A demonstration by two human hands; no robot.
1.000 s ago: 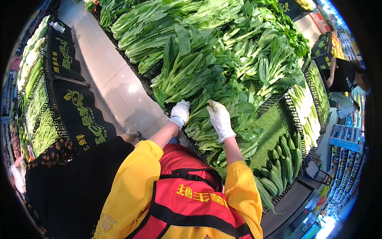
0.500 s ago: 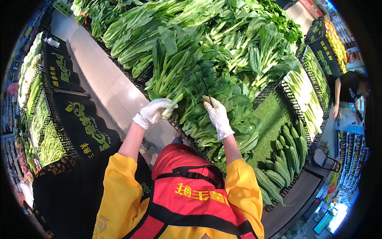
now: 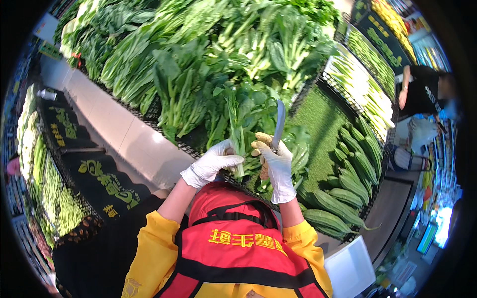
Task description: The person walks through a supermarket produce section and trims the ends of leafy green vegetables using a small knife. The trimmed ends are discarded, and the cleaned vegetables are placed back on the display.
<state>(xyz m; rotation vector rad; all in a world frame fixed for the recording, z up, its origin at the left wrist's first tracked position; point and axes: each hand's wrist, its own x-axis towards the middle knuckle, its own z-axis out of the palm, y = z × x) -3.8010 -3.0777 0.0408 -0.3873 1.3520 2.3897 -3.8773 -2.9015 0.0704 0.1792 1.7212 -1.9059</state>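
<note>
My left hand, in a white glove, is closed around the stem of a leafy green vegetable. Its cut end points toward me and its leaves point away. In my right hand, gloved with yellowish fingers, a knife stands with its blade pointing up and away. The two hands are close together in front of my red apron, with the knife just right of the stem. More leafy greens lie heaped beyond both hands, stems mostly toward me.
Ridged green gourds lie at the right on green matting. Behind them is a crate of pale-stemmed vegetables. A person in black stands at far right. A white bin is at lower right. The aisle floor runs at left.
My left hand has drawn the greens nearer and to the right, beside my right hand. The knife has turned so its blade shows broadside. The view has shifted, and a white bin has appeared.
</note>
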